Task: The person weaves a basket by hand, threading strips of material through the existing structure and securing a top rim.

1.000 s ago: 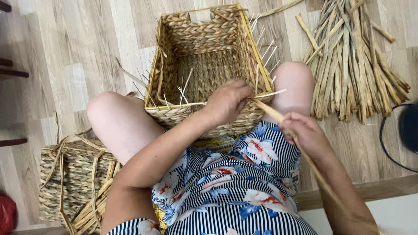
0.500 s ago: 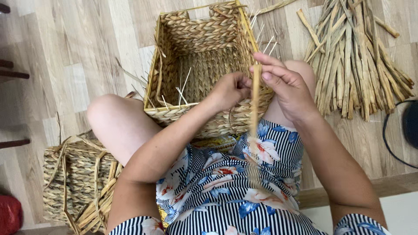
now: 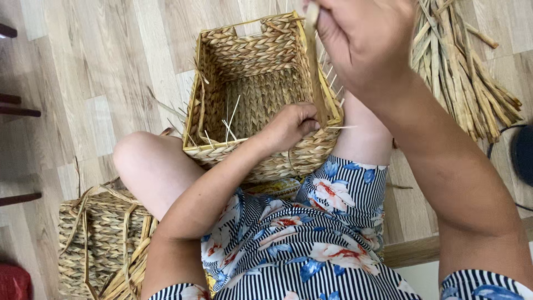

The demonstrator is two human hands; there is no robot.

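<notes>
basket between knees, walls woven, rim unfinished, stakes sticking up | left hand grip pinching rim | right hand grip closed on straw strand, raised | second basket on floor

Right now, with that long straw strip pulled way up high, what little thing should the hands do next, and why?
Probably pull the long flat straw strip snug. The right hand has it lifted high above the square woven straw basket, and it runs straight down to the basket's near right rim, where the left hand pins the weave. With that spot held, a gentle tug should tighten the strip.
</notes>
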